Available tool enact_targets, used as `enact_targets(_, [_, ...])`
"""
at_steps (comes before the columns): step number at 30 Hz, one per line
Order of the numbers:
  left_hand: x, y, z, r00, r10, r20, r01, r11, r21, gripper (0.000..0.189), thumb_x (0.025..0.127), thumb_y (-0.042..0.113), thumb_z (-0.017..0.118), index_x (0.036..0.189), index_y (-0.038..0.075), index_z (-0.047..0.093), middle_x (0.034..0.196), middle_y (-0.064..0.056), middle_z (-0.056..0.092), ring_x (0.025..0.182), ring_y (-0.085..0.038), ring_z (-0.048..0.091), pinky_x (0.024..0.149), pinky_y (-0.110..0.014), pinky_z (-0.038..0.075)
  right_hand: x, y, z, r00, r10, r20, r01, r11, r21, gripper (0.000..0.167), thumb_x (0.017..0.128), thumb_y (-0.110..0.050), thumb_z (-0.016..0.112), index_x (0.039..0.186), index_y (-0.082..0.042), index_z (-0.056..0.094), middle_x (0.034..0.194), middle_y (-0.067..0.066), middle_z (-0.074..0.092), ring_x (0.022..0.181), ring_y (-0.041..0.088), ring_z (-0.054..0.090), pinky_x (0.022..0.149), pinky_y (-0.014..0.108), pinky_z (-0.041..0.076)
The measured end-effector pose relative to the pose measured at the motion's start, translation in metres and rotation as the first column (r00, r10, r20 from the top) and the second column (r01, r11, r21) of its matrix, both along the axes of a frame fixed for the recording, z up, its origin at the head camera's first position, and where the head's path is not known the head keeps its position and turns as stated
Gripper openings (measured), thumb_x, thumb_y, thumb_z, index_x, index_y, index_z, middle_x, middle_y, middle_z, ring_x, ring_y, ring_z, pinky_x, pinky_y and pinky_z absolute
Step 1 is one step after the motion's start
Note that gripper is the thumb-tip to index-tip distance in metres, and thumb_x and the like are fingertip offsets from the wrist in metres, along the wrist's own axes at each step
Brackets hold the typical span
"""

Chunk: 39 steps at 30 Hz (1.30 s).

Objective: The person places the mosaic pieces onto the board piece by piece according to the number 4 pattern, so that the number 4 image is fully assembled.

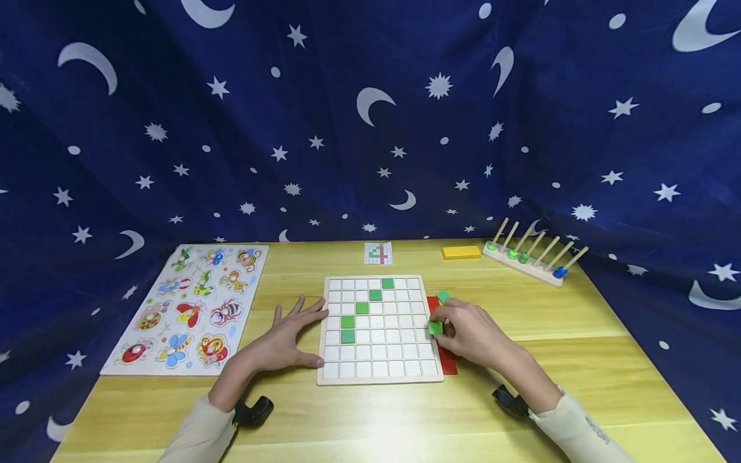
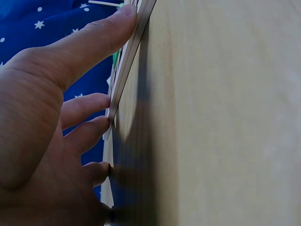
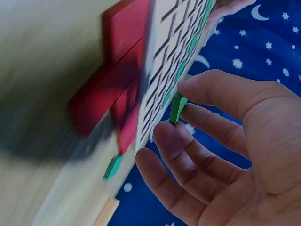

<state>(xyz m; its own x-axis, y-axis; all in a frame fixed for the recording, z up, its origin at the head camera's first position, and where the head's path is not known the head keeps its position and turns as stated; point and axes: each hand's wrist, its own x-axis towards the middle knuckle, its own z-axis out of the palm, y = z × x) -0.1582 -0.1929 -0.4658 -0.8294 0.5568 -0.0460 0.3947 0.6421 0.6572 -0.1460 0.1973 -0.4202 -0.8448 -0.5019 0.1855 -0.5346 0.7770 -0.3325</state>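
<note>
Pinching a small green square tile (image 1: 435,328) between thumb and fingers, the right hand (image 1: 471,328) holds it just by the right edge of a pale wooden grid board with white square cells (image 1: 370,370). Across from it, the left hand (image 1: 283,344) is spread wide, its thumb touching the board's left edge. Five green square tiles (image 1: 375,295) sit in the grid, climbing from lower left toward upper right. Flat red tiles (image 1: 448,363) lie alongside the board, beneath the right hand, with a loose green tile (image 1: 442,296) near their far end. Beyond the board, a small printed card (image 1: 373,251) rests on the wooden bench (image 1: 301,421).
</note>
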Motion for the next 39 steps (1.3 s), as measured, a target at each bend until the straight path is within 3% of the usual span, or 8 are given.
enact_targets(6, [0.0, 0.0, 0.0, 1.0, 0.003, 0.002, -0.003, 1.0, -0.001, 0.092, 0.074, 0.042, 0.087, 0.151, 0.013, 0.046, 0.164, -0.004, 0.023, 0.15, -0.041, 0.001, 0.108, -0.072, -0.014, 0.003, -0.025, -0.002, 0.998, 0.056, 0.004, -0.056, 0.998, -0.004, 0.02, 0.078, -0.014, 0.084, 0.095, -0.012, 0.073, 0.084, -0.005, 0.06, 0.064, 0.005, 0.046, 0.055, 0.023, 0.041])
enact_targets(11, [0.0, 0.0, 0.0, 1.0, 0.002, 0.004, -0.002, 1.0, -0.003, 0.093, 0.074, 0.043, 0.087, 0.151, 0.013, 0.045, 0.164, -0.004, 0.023, 0.15, -0.041, 0.0, 0.108, -0.071, -0.014, 0.005, -0.046, -0.004, 0.994, 0.111, -0.004, -0.111, 0.994, -0.019, 0.018, 0.08, -0.015, 0.082, 0.096, -0.013, 0.075, 0.087, -0.006, 0.062, 0.065, 0.005, 0.048, 0.057, 0.023, 0.043])
enact_targets(25, [0.001, 0.001, -0.002, 1.0, -0.008, -0.003, 0.008, 1.0, 0.008, 0.092, 0.075, 0.043, 0.087, 0.151, 0.012, 0.045, 0.164, -0.005, 0.023, 0.15, -0.042, 0.0, 0.108, -0.072, -0.015, -0.006, -0.092, -0.01, 0.977, 0.21, 0.035, -0.21, 0.978, -0.018, 0.015, 0.083, -0.012, 0.076, 0.098, -0.013, 0.074, 0.087, -0.005, 0.061, 0.066, 0.005, 0.05, 0.058, 0.023, 0.045])
enact_targets(39, [0.0, -0.001, -0.004, 1.0, -0.004, -0.011, 0.004, 1.0, 0.004, 0.094, 0.074, 0.048, 0.086, 0.151, 0.014, 0.045, 0.164, -0.005, 0.023, 0.15, -0.043, 0.001, 0.107, -0.073, -0.014, -0.015, -0.116, -0.013, 0.974, 0.225, 0.029, -0.226, 0.972, 0.069, 0.017, 0.08, -0.009, 0.076, 0.096, -0.013, 0.076, 0.086, -0.005, 0.062, 0.069, 0.006, 0.05, 0.058, 0.023, 0.043])
